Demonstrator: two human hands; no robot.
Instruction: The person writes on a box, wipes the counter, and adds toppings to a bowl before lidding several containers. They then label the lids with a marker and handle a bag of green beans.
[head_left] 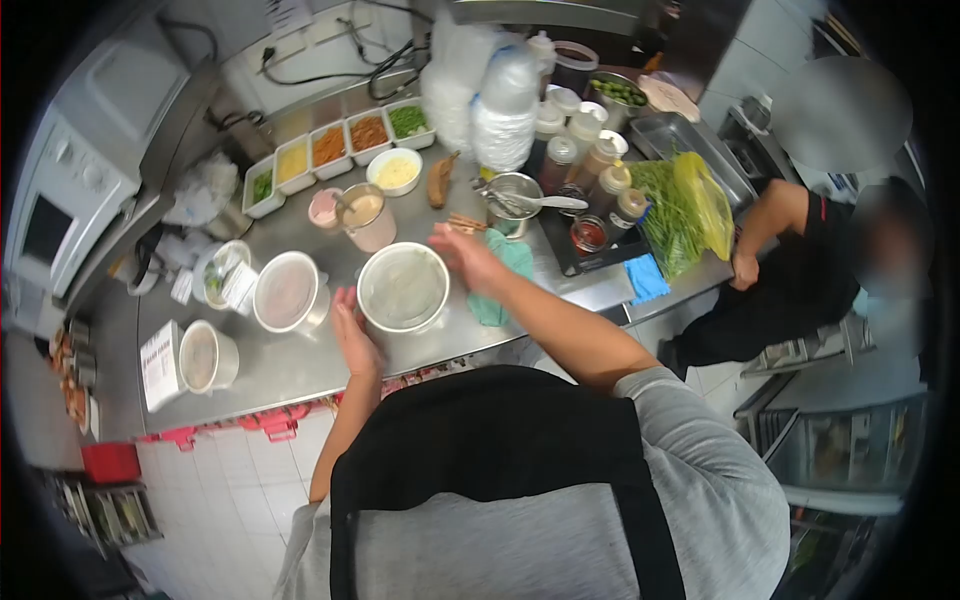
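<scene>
In the head view a white round tub with a cloudy translucent lid (403, 287) stands on the steel counter, between my two hands. At its lower left is my left hand (356, 335), fingers stretched upward close to the tub's side. My right hand (472, 262) is at the upper right of the tub, its fingers extended and slightly blurred, with the fingertips just off the rim. Neither hand is closed around anything. A green cloth (510, 262) lies beside my right hand. Left of my left hand stands another lidded tub (287, 291).
Farther left are a smaller lidded tub (208, 357) and a printed card (160, 368). Behind stand a beige container (370, 222), a bowl of pale shreds (394, 172) and several ingredient trays (328, 147). Bottles (558, 164) and leafy greens (672, 212) are rightward, near another person (775, 270).
</scene>
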